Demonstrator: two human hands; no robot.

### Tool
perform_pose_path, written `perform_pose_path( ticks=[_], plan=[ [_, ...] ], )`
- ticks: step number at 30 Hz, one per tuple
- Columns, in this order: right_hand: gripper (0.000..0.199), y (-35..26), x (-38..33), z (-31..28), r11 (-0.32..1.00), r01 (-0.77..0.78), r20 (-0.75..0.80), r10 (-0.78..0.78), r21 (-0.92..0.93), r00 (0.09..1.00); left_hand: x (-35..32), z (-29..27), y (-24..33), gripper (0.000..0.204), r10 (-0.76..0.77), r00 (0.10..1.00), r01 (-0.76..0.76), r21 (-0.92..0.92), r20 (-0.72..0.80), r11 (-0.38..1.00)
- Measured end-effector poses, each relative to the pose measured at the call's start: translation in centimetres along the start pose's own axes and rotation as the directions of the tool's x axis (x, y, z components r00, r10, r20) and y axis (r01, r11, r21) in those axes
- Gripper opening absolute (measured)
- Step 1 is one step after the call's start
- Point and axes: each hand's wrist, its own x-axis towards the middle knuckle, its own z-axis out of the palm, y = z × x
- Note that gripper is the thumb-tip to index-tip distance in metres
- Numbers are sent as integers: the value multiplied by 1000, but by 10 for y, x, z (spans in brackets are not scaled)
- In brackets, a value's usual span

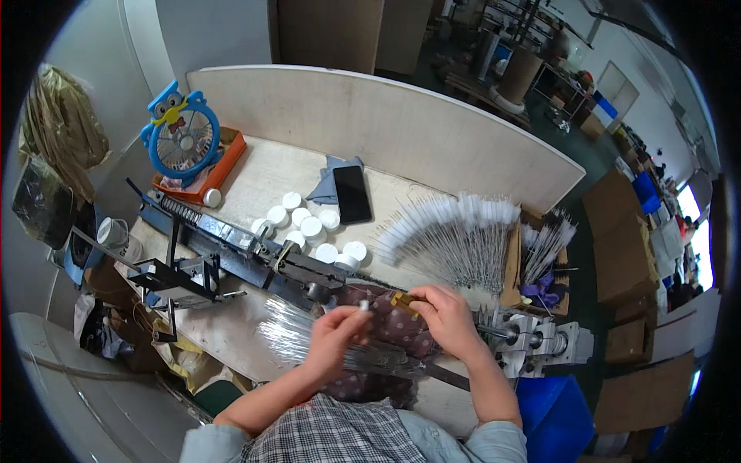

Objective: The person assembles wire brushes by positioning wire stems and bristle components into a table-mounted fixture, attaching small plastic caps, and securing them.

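My left hand (336,336) is closed in a pinch, with a small white piece (364,306) at its fingertips; its kind is too small to make out. To the right of it, my right hand (448,315) grips a small brass-coloured block (403,303) between thumb and fingers. The two hands are a short way apart, above a dark spotted cloth (397,328) on my lap side of the bench. Beside my left wrist lies a bundle of thin shiny wires (287,333). A long metal jig (297,268) stretches just beyond my hands.
White round containers (312,228) cluster past the jig, near a black phone (353,194) on a blue cloth. Thin brushes with white tips (455,231) fan out at right, by a cardboard box (511,266). A metal spindle unit (540,339) sits right; a blue fan (185,139) stands far left.
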Motion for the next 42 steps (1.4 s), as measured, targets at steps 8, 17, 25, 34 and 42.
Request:
perform_pose_path(
  ticks=[8, 17, 25, 34, 42],
  plan=[
    [17, 18, -10, -11, 982, -109, 34, 105, 152, 994, 25, 26, -23, 16, 51, 997, -60, 156, 61, 986],
    [19, 23, -21, -17, 965, -110, 0, 114, 240, 994, 27, 33, -24, 18, 72, 988, -98, 191, 138, 977],
    [21, 40, -28, -15, 810, -276, 139, 238, 517, 961, 31, 35, -30, 18, 46, 984, -73, 156, 172, 985],
    [16, -11, 11, 0, 956, 238, -133, -262, -174, 956, 15, 12, -2, 16, 81, 989, -85, -28, -121, 996],
    [13, -22, 37, 41, 977, 157, -59, -166, -142, 984, 19, 9, 3, 17, -69, 995, 55, -170, -78, 984]
  ],
)
